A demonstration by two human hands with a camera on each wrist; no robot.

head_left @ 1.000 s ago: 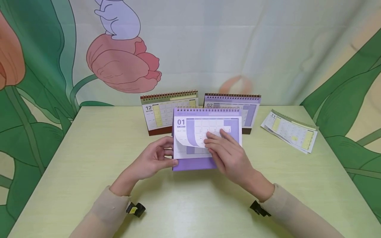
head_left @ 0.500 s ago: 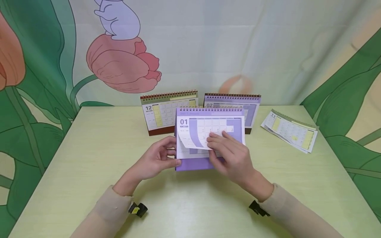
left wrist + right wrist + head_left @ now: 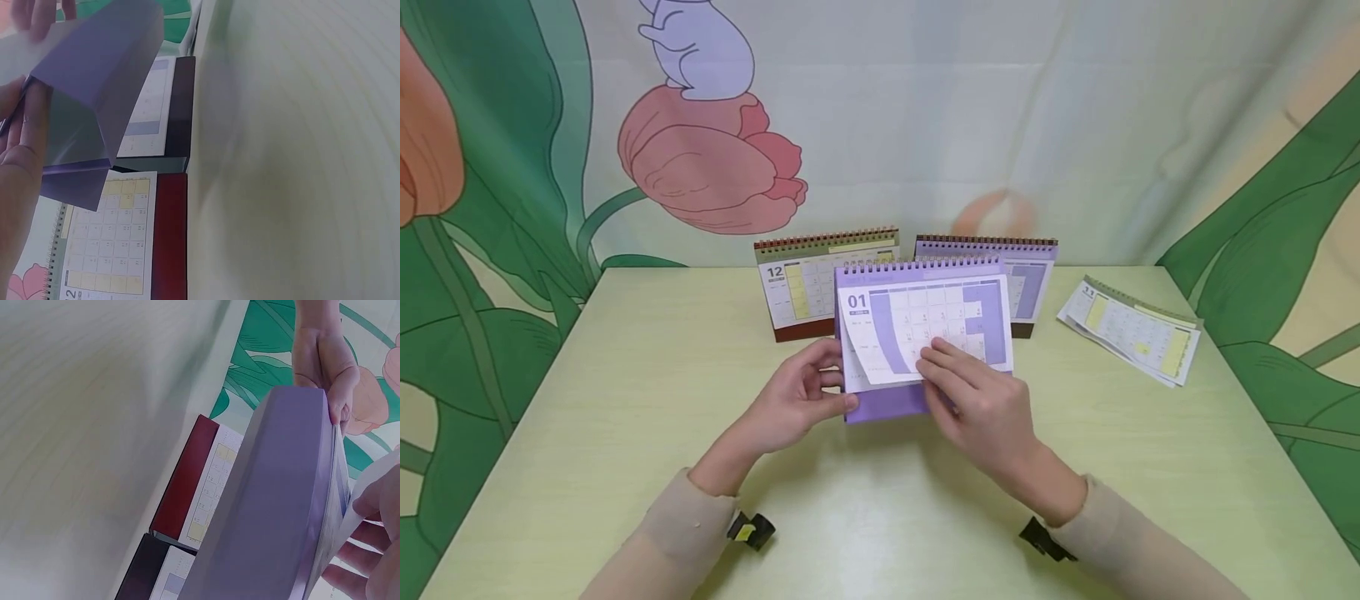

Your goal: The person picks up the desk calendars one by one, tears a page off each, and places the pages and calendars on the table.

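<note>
A purple desk calendar (image 3: pixel 886 404) is held up off the table in the middle of the head view, its front page (image 3: pixel 859 302) reading 01. My left hand (image 3: pixel 786 404) grips its left edge, thumb on the front and fingers behind. With thumb and fingers, my right hand (image 3: pixel 988 408) pinches the lower part of that page, whose left side curls away from the sheets under it. From below, the left wrist view shows the calendar's hollow folded stand (image 3: pixel 103 69). In the right wrist view the purple base (image 3: pixel 269 487) hides part of the things behind.
Behind stand a green-topped calendar (image 3: pixel 778 292) marked 12, at left, and another purple calendar (image 3: pixel 1033 287), at right, partly covered by the held one. A calendar marked 11 (image 3: pixel 1138 333) lies flat at the table's right. A printed curtain (image 3: pixel 880 125) hangs behind the table (image 3: pixel 647 375).
The held calendar shifted a little right, then back left and slightly up. The pinched page now hangs lower over the sheets beneath, and my right hand has shifted slightly with it.
</note>
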